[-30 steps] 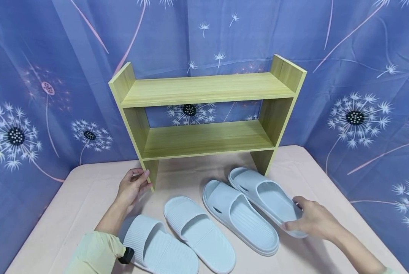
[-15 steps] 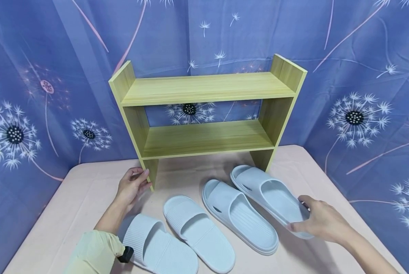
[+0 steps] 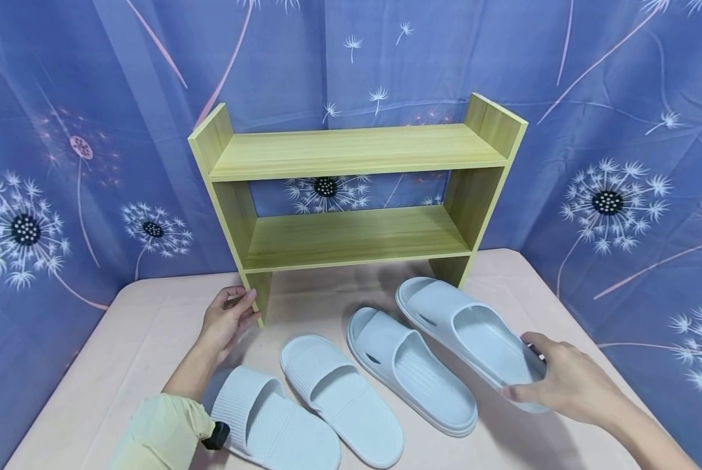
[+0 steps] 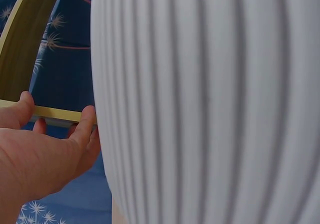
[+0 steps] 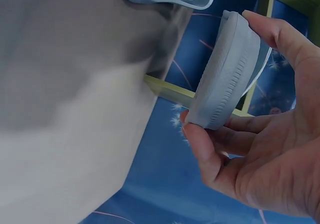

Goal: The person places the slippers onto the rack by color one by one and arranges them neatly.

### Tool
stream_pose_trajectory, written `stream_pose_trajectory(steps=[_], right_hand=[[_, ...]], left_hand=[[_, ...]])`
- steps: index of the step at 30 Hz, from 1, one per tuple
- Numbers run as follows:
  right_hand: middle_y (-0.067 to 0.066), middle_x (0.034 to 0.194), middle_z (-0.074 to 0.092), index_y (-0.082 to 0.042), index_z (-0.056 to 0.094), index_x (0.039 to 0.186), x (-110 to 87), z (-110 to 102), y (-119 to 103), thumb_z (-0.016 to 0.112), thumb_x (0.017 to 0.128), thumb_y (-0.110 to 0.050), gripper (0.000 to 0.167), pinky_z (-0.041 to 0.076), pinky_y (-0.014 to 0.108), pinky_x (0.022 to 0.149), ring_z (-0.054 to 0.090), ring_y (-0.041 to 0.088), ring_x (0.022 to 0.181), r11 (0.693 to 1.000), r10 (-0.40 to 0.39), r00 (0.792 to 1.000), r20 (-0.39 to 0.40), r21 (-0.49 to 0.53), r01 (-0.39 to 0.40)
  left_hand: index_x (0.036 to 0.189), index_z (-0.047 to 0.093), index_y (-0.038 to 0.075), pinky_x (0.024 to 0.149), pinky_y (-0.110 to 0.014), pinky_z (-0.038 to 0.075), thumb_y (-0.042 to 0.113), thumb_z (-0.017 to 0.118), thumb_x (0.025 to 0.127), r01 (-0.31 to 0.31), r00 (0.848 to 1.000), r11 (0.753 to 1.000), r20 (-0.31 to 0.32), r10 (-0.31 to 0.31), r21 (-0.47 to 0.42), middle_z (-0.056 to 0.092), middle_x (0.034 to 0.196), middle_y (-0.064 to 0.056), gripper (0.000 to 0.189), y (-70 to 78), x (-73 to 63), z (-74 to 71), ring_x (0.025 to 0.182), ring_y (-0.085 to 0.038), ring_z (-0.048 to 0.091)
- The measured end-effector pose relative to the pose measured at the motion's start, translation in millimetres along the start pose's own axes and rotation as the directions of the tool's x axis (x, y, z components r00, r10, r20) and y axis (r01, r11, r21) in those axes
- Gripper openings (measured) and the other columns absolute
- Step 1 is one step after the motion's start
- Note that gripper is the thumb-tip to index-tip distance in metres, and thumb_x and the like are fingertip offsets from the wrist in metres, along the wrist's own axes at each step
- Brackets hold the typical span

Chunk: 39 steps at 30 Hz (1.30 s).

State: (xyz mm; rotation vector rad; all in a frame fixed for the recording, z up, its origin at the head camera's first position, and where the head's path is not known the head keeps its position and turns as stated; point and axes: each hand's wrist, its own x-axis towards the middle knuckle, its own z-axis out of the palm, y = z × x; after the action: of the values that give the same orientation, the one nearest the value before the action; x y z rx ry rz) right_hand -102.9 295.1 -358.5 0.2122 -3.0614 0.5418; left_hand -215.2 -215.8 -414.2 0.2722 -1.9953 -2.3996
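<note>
My right hand [image 3: 568,382] grips the heel of a pale blue slipper [image 3: 492,343], thumb on one side and fingers on the other. In the right wrist view the slipper's heel [image 5: 227,74] shows end-on between thumb and fingers. Its mate [image 3: 433,378], with a slotted strap, lies just left of it on the pink cloth. My left hand [image 3: 224,323] pinches the front edge of the left side panel of a wooden shoe rack [image 3: 357,238]. Close to the left wrist camera, the ribbed strap of another slipper [image 4: 200,104] fills most of that view.
Two ribbed-strap slippers, a left one [image 3: 292,431] and a right one [image 3: 357,405], lie at the front, beside my left forearm. A pink cloth [image 3: 139,339] covers the table. Blue dandelion-print curtains [image 3: 386,59] close off the back and sides.
My right hand has lifted the slipper slightly and moved it a little to the right, away from its mate. My left hand stays on the rack's panel.
</note>
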Motion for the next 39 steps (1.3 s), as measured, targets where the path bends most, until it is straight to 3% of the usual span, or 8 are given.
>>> stream_pose_trajectory(steps=[7,21,30,39], right_hand=[[-0.003,0.076,0.057,-0.012,0.059,0.114,-6.9,-10.6,-5.3,0.088,0.056,-0.053,0.077,0.039,0.022,0.052,0.048,0.011,0.066,0.998,-0.062,0.995,-0.083,-0.019,0.061],[0.012,0.094,0.06,-0.012,0.052,0.129,-20.0,-33.8,-7.4,0.088,0.057,-0.054,0.091,0.04,0.029,0.055,0.055,0.025,0.082,0.999,-0.028,0.987,-0.156,-0.022,0.025],[0.015,0.095,0.06,-0.008,0.049,0.135,-24.0,-52.3,-5.3,0.09,0.057,-0.048,0.097,0.039,0.027,0.053,0.056,0.024,0.078,0.999,-0.043,0.975,-0.219,-0.026,0.038],[0.023,0.101,0.056,-0.004,0.044,0.138,-25.0,-65.0,-8.3,0.089,0.059,-0.047,0.1,0.04,0.026,0.051,0.058,0.022,0.07,1.0,-0.013,0.975,-0.22,-0.026,0.008]], left_hand=[[0.11,0.044,0.008,0.099,-0.037,0.053,0.015,0.061,0.096,0.002,1.0,1.0,-0.005,-0.002,-0.01,0.047,0.1,-0.001,0.023,-1.0,0.1,0.0,0.081,-0.01,0.054],[0.11,0.044,0.009,0.099,-0.036,0.053,0.015,0.062,0.095,0.011,1.0,1.0,-0.003,-0.011,-0.028,0.048,0.098,0.0,0.024,-0.3,-0.3,-2.6,0.08,-0.009,0.054],[0.111,0.043,0.006,0.098,-0.036,0.055,0.015,0.062,0.095,0.003,1.0,0.999,-0.009,-0.004,-0.041,0.05,0.096,0.001,0.026,-1.7,0.2,-0.2,0.078,-0.008,0.055],[0.11,0.044,0.007,0.099,-0.038,0.053,0.015,0.062,0.095,0.0,1.0,1.0,0.0,0.0,-0.02,0.05,0.096,0.0,0.025,-0.3,0.3,0.1,0.081,-0.01,0.056]])
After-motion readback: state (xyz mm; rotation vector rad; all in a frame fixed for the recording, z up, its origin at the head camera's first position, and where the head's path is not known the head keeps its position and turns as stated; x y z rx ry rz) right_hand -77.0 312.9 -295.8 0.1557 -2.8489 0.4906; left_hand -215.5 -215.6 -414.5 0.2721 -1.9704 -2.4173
